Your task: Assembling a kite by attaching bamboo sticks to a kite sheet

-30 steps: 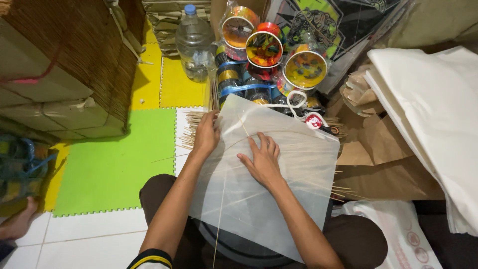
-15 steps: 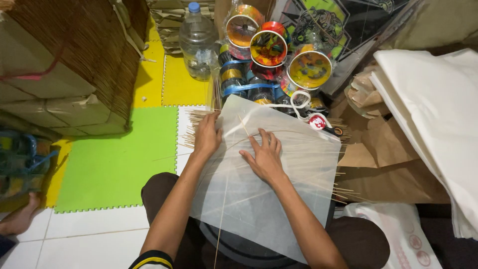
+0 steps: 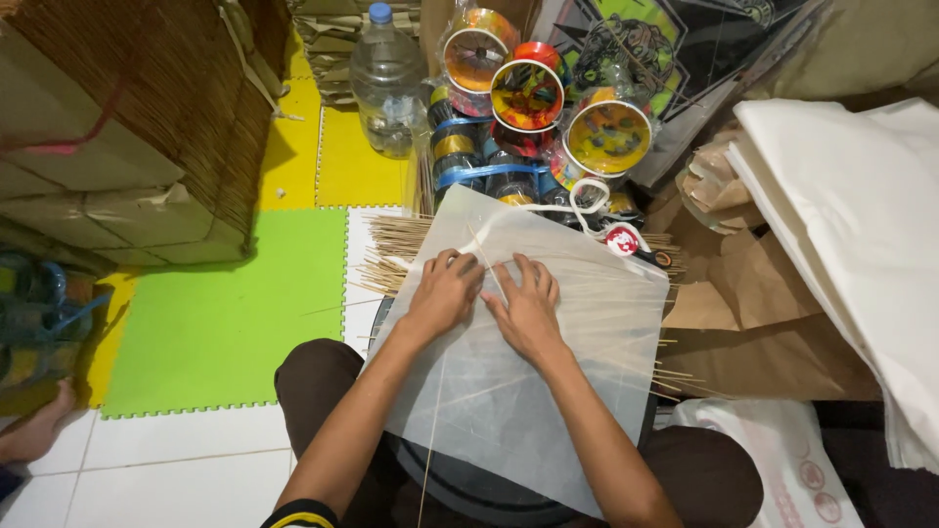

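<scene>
A thin translucent white paper sheet [image 3: 548,391] lies on a dark round surface over my lap, set like a diamond. A thin bamboo stick [image 3: 435,420] runs under it toward me. My left hand [image 3: 445,291] and my right hand [image 3: 526,308] press flat on the upper middle of the sheet, side by side, fingers spread and nearly touching. A bundle of thin bamboo sticks [image 3: 391,254] lies beneath the sheet and pokes out at its left and right edges.
Colourful spools of string [image 3: 528,93] and a clear water bottle [image 3: 387,83] stand beyond the sheet. A stack of white paper [image 3: 851,225] and brown paper [image 3: 753,332] lie right. A woven bundle [image 3: 127,117] sits left on green and yellow floor mats [image 3: 225,323].
Both hands have slid toward each other along the sheet; the left moved right and the right moved up, so they now sit close together near the middle.
</scene>
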